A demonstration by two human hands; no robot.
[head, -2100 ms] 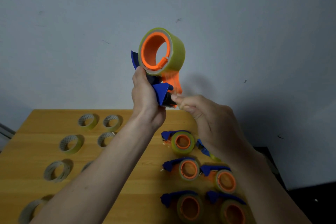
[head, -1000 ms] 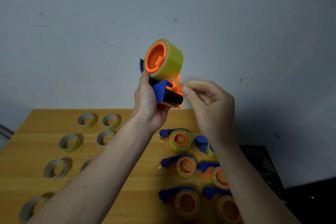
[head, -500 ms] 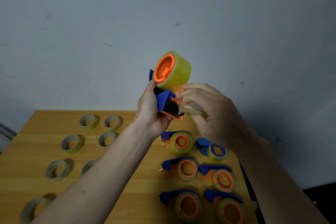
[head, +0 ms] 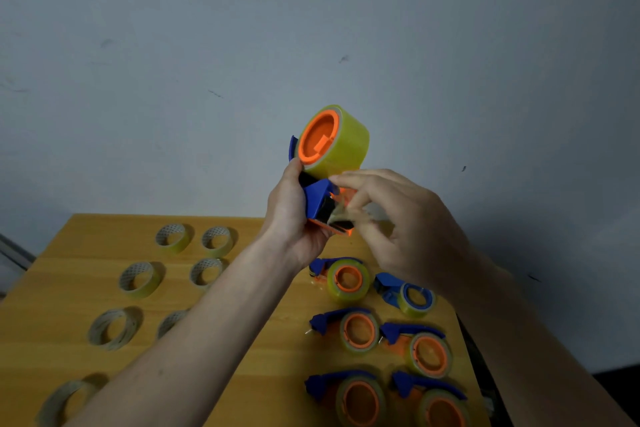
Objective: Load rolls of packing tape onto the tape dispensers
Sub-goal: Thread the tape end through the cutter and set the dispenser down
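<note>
Head view: a wooden table (head: 62, 291) below a grey wall (head: 173, 45), both forearms raised in front of the wall.
Far left: loose tape rolls (head: 140, 279) lie flat on the table in two columns, well apart from the hands; the nearest ones are dim and partly hidden behind the left forearm.
Left hand (head: 292, 218): fingers curled round the blue body of a tape dispenser (head: 317, 204), gripping it up off the table, thumb up along its near side.
Tape roll (head: 341, 144): yellowish, seated on the dispenser's orange hub, at the top of the held tool, above both hands.
Right hand (head: 405, 229): just beside the dispenser's front end, thumb and fingertips pinching a clear tape strip (head: 341, 215) that runs from the roll to the blade end.
Right side of table: six loaded dispensers (head: 358, 331) lie in two columns under the right forearm; five show orange hubs, the far right one a blue hub.
</note>
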